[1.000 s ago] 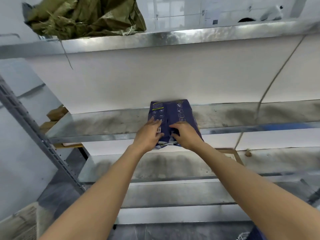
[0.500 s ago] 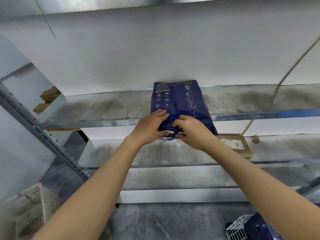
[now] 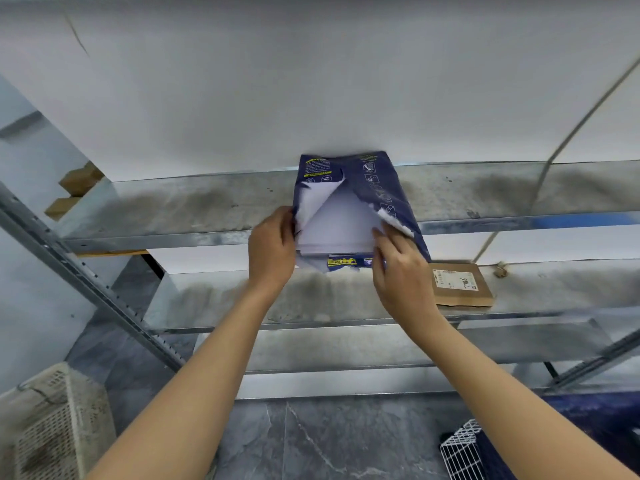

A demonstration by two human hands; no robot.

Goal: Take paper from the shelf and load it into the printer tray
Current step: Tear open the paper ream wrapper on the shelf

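at the bottom left a pale perforated plastic basket point(image 3: 52, 424) stands on the grey marbled floor point(image 3: 311, 441), and at the bottom right the corner of a white wire basket point(image 3: 462, 452) shows. both bare forearms reach up from the lower edge toward a galvanised metal shelf unit point(image 3: 485, 195). on the lower shelf, to the right of the hands, a flat brown cardboard parcel point(image 3: 460, 284) with a printed label lies near a small brown scrap. the left hand point(image 3: 272, 247) is closed on the left torn flap of the dark blue paper wrapper point(image 3: 388, 188), pulling it aside. the right hand point(image 3: 401, 271) pinches the right torn edge of the same wrapper with its fingers curled. between the two hands the ream of white paper point(image 3: 339, 226) lies exposed in a wedge-shaped tear. the ream rests on the middle shelf, its near end overhanging the front lip, its far end against the white wall point(image 3: 311, 81). at the far left, beyond the slotted upright, stacked wooden blocks point(image 3: 74, 188) sit behind the shelf.
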